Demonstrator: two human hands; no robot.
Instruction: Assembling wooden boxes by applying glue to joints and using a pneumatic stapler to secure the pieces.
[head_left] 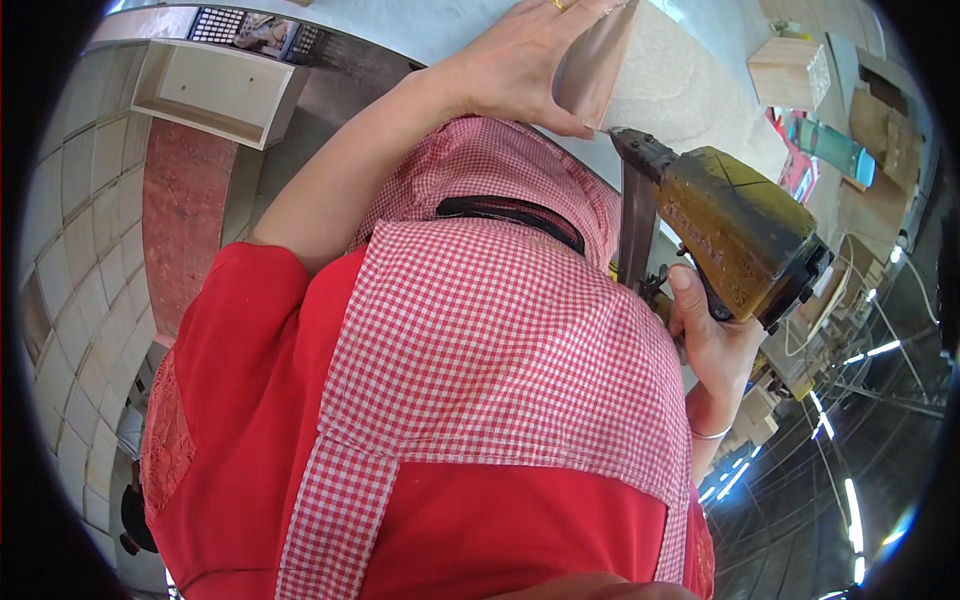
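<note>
A pale wooden box (pixel 675 85) stands at the top of the view, its near corner toward me. My left hand (pixel 515 65) spans the box's left side, the thumb near its lower corner and the fingers reaching toward the upper edge, partly cut off by the frame. In my right hand (pixel 712 340) is a worn yellow and black nail gun (pixel 740 225), gripped by its handle. The nose of the tool is at the box's near corner, close to my left thumb; whether it touches the wood I cannot tell. Most of my right fingers are hidden behind the tool.
On the left an open wooden tray (pixel 205 95) rests near a reddish board (pixel 185 215), with stacked pale panels (pixel 80 185) beyond. A bundle of wood pieces (pixel 790 72), a turquoise bottle (pixel 832 150) and brown cardboard (pixel 890 140) lie to the right.
</note>
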